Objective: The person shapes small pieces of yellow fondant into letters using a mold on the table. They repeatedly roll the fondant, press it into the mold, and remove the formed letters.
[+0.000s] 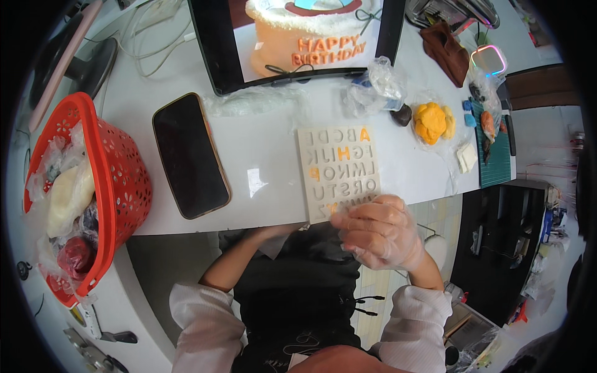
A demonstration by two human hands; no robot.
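Note:
My right hand (pixel 380 231), in a thin clear plastic glove, is bent over the lower right corner of a cream letter mould (pixel 332 161) at the desk's front edge. Its fingertips touch or hover by the bottom row; whether they pinch anything is hidden. Orange-yellow paste fills a few letter hollows, including the A (pixel 364 134) and the H (pixel 343 153). My left hand (pixel 284 229) lies at the desk edge, left of the mould, its fingers mostly hidden under the edge. Lumps of orange-yellow modelling paste (pixel 430 123) rest on plastic film to the right.
A red perforated basket (pixel 133 186) with wrapped lumps stands left, beside a black phone (pixel 191 156). Behind the mould are a screen (pixel 298 81) showing a cake, crumpled plastic (pixel 380 88) and a dark lump (pixel 401 115). A green cutting mat (pixel 494 163) lies right.

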